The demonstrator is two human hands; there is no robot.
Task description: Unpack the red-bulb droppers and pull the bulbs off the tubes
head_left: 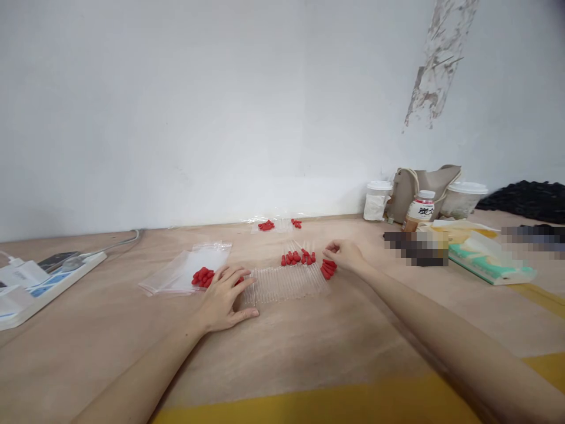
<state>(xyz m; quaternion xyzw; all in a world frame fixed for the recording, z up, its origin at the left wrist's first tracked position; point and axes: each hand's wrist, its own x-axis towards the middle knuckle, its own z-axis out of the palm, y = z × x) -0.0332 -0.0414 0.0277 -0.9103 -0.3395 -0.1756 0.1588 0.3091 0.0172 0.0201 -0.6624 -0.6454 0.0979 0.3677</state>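
A row of clear thin tubes [285,284], like glass dropper pipes, lies side by side on the table. My left hand [225,300] rests flat at the row's left end, fingers spread, thumb by the lower tips. Red rubber bulbs [202,277] lie on a clear plastic bag beside it, some partly hidden by the fingers. At the row's upper right, my right hand [345,254] has thumb and fingers pinched together, just above several red bulbs [328,269]. Whatever it pinches is too small to make out. Behind the row lie tubes fitted with red bulbs [293,257].
Clear bags with red bulbs [266,225] lie by the wall. A power strip [53,288] with chargers is at left. On the right stand lidded cups [376,203], a bottle [419,211] and a bag [408,188], with a green tissue pack [489,262] in front.
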